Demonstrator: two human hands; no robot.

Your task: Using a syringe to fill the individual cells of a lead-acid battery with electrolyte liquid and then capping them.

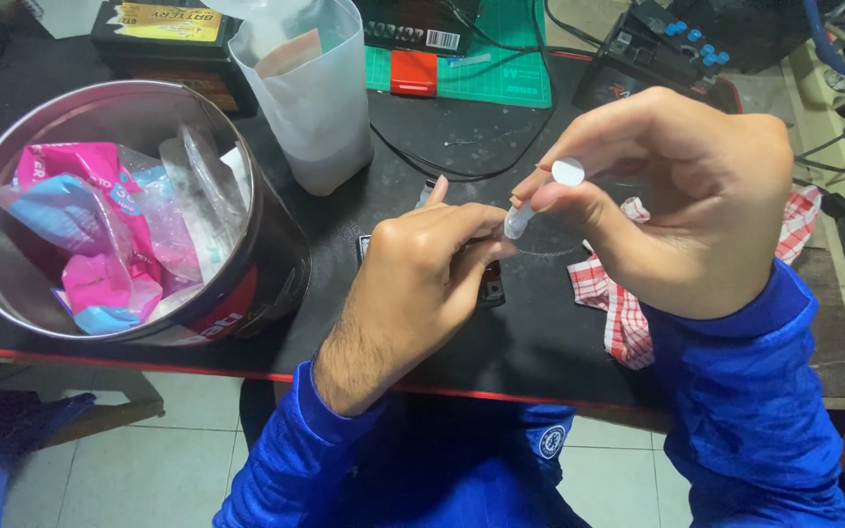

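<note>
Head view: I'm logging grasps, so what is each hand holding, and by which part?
The right hand pinches a small clear syringe-like tube by its upper end, near the white round cap. The left hand touches its lower tip; whether it grips cannot be told.

just one head cam, looking steeply down, close over the black desk mat point(501, 342) from the near edge

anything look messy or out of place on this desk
Nothing is spilled or broken. The red checked cloth lies crumpled, hanging over the desk's front edge under the right hand, and the round tin is stuffed with crumpled wrappers. The left hand hides what it works on.
</note>
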